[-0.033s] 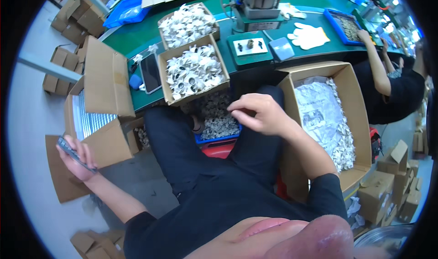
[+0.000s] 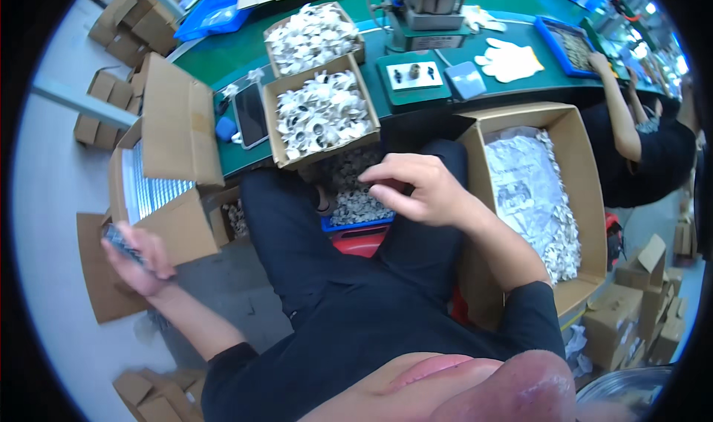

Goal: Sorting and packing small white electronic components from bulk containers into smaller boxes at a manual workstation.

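My left hand (image 2: 140, 258), out at the left beside an open carton, is closed around a slim dark slab-like object (image 2: 124, 244); its kind is too blurred to make out. Over my right thigh hovers my right hand (image 2: 420, 188), with nothing in it and a gap between thumb and forefinger. Just beyond it, on the bench edge, a carton (image 2: 281, 143) holds a heap of small white moulded parts (image 2: 323, 114). A blue tray (image 2: 356, 224) of similar parts sits low between my legs, partly hidden by them.
A large open carton (image 2: 594, 221) with white parts and a plastic bag stands on my right. On the bench lie a phone (image 2: 252, 116), a green fixture block (image 2: 413, 95) and a white glove (image 2: 511, 62). A co-worker's arm (image 2: 620, 114) reaches a blue tray (image 2: 546, 32).
My right hand has shifted slightly left. My left hand has turned a little, with the slim object still in it. The whole view has shifted slightly.
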`<control>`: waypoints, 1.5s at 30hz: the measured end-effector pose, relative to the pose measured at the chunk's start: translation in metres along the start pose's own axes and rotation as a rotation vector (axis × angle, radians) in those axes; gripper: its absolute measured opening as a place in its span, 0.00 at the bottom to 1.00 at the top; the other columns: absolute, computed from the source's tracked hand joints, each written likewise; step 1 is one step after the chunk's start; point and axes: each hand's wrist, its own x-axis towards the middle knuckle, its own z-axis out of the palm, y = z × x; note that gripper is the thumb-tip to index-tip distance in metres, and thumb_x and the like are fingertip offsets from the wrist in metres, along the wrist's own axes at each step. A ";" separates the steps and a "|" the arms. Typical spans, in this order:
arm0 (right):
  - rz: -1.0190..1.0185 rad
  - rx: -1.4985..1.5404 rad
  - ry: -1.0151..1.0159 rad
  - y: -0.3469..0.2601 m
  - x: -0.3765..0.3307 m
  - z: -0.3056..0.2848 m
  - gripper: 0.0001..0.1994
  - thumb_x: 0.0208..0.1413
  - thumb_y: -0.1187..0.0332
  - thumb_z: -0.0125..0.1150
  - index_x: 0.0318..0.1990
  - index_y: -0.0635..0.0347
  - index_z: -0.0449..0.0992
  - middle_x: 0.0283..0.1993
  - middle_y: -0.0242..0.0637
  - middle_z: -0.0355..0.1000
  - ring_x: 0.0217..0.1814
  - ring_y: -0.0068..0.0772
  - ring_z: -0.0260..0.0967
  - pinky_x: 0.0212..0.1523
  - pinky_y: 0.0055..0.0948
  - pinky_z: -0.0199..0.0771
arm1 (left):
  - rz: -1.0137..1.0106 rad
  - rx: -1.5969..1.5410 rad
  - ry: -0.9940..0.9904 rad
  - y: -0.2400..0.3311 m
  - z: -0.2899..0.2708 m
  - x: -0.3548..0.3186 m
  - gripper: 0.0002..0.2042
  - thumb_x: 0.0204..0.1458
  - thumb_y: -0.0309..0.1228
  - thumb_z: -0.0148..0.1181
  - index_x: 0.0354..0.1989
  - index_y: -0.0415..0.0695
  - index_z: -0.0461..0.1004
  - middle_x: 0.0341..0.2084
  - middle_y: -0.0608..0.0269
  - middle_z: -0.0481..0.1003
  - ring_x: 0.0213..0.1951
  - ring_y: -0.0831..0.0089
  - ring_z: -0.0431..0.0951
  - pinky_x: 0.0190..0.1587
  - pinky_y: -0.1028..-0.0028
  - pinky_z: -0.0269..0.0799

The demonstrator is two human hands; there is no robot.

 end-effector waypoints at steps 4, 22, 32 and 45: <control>0.001 0.324 -0.139 -0.038 0.026 0.015 0.13 0.58 0.75 0.65 0.51 0.62 0.81 0.40 0.38 0.76 0.37 0.30 0.76 0.38 0.26 0.78 | -0.547 0.032 -0.219 -0.108 0.070 -0.017 0.32 0.63 0.61 0.49 0.27 0.38 0.73 0.13 0.64 0.69 0.11 0.77 0.67 0.12 0.77 0.59; 0.287 -0.602 0.549 0.171 0.036 -0.096 0.13 0.54 0.64 0.71 0.42 0.64 0.83 0.38 0.48 0.78 0.40 0.48 0.76 0.42 0.40 0.76 | -1.019 0.077 -0.456 -0.320 0.112 0.028 0.26 0.72 0.50 0.38 0.34 0.40 0.72 0.13 0.67 0.68 0.10 0.79 0.65 0.15 0.80 0.62; 0.355 -0.387 0.433 0.153 0.051 -0.097 0.13 0.52 0.63 0.74 0.40 0.63 0.84 0.34 0.47 0.78 0.39 0.46 0.77 0.42 0.39 0.77 | -1.185 0.340 -0.589 -0.388 0.113 0.001 0.23 0.71 0.49 0.43 0.34 0.41 0.72 0.13 0.67 0.67 0.11 0.78 0.65 0.16 0.77 0.61; 0.331 -0.446 0.264 0.146 0.003 -0.142 0.16 0.59 0.63 0.68 0.52 0.60 0.82 0.43 0.41 0.77 0.47 0.35 0.76 0.48 0.30 0.75 | -1.145 0.526 -0.653 -0.420 0.122 -0.007 0.24 0.70 0.49 0.45 0.31 0.40 0.72 0.13 0.68 0.66 0.11 0.77 0.64 0.15 0.75 0.60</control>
